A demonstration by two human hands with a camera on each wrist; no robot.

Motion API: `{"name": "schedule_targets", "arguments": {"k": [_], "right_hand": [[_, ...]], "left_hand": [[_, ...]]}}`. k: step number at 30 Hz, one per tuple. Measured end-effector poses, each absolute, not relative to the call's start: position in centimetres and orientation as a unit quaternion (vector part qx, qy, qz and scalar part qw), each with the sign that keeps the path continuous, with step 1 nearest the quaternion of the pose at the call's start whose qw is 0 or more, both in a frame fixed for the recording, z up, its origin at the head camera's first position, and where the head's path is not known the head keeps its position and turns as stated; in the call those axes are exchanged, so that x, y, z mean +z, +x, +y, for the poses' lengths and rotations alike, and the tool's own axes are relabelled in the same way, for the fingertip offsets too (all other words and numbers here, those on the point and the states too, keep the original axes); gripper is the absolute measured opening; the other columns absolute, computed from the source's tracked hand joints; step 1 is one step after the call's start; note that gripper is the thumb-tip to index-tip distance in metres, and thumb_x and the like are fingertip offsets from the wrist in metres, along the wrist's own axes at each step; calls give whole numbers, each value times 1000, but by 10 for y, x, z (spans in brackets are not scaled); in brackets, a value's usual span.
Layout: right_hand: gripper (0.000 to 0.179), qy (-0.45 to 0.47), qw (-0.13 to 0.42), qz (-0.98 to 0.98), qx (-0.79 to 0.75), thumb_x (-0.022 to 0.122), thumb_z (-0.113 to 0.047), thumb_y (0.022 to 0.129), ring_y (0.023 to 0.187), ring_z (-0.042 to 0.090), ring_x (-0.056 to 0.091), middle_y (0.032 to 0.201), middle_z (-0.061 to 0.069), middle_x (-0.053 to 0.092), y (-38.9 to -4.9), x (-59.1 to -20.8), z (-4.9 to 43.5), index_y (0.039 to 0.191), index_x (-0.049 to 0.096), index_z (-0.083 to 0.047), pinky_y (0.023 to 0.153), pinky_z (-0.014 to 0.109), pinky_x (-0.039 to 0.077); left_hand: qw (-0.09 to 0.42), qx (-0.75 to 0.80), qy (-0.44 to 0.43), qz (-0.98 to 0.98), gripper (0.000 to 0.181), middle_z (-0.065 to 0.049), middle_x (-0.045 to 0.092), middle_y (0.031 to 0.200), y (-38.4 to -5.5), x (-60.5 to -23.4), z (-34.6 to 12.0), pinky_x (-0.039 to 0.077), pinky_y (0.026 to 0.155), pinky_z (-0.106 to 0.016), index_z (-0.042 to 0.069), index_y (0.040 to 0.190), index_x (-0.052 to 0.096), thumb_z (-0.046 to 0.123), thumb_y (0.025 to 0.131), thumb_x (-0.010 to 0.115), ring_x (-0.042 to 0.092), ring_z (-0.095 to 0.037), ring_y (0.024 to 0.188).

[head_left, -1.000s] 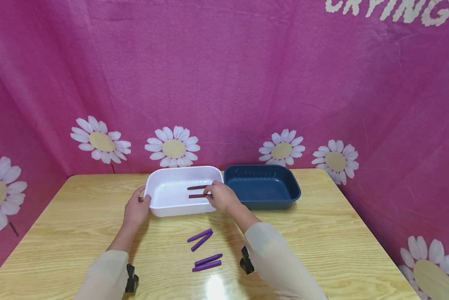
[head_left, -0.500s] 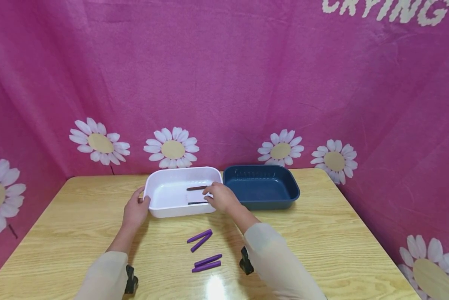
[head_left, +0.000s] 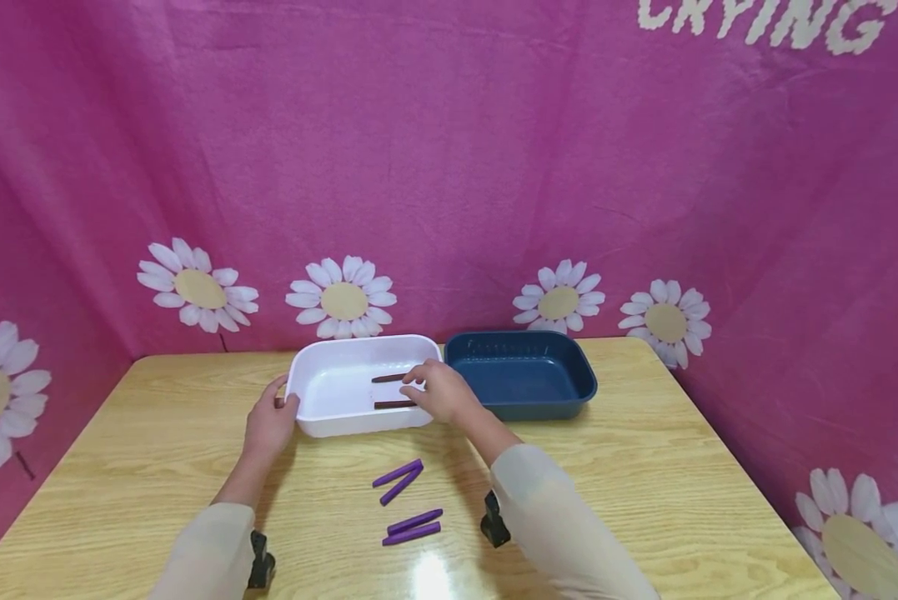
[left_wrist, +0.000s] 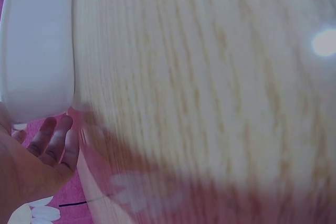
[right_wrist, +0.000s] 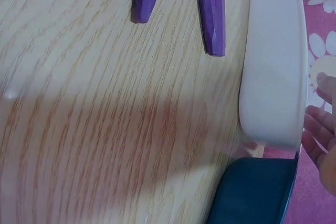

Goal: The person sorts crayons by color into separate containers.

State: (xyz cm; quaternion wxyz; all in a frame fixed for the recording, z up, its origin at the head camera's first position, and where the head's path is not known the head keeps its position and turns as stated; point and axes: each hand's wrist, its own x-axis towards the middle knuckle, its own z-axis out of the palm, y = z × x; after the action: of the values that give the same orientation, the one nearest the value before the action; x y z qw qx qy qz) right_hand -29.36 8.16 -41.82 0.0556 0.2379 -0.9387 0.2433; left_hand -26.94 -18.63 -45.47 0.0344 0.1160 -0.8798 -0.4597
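Observation:
A white tray [head_left: 366, 423] stands at the back of the table, with two dark brown crayons in it: a rear crayon [head_left: 385, 378] and a front crayon [head_left: 393, 405]. My left hand [head_left: 270, 421] grips the tray's left end; in the left wrist view its fingers [left_wrist: 55, 140] lie against the outside of that end. Over the tray's right part is my right hand [head_left: 437, 392], thumb and fingers apart, close to both crayons' right ends. Whether it touches either is unclear. Several purple crayons [head_left: 402, 481] lie in two pairs on the table in front.
A dark blue tray [head_left: 534, 410] stands against the white tray's right end. Behind both hangs a pink curtain [head_left: 449, 167] printed with daisies. The wooden table [head_left: 644, 500] reaches toward me on both sides of my arms.
My right hand has set the front brown crayon down nearer the white tray's front wall and let it go. The hand then shifted slightly left. The left hand keeps its grip.

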Motion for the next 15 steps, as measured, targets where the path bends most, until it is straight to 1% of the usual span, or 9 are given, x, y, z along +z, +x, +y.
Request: {"name": "schedule_targets", "arguments": {"k": [8, 15], "right_hand": [[22, 223, 73, -939, 252, 61, -28, 88, 82, 17, 60, 91, 6, 65, -292, -416, 91, 99, 72, -12, 74, 30, 48], [22, 188, 78, -937, 285, 62, -27, 88, 80, 17, 59, 90, 6, 64, -289, -410, 105, 100, 72, -11, 71, 30, 48]], "left_hand": [[16, -470, 113, -875, 54, -27, 48, 128, -267, -453, -187, 41, 95, -48, 10, 148, 25, 25, 98, 36, 47, -37, 115], [17, -469, 109, -876, 54, -28, 53, 123, -265, -452, -190, 44, 85, -40, 10, 147, 28, 28, 98, 39, 52, -37, 110]]}}
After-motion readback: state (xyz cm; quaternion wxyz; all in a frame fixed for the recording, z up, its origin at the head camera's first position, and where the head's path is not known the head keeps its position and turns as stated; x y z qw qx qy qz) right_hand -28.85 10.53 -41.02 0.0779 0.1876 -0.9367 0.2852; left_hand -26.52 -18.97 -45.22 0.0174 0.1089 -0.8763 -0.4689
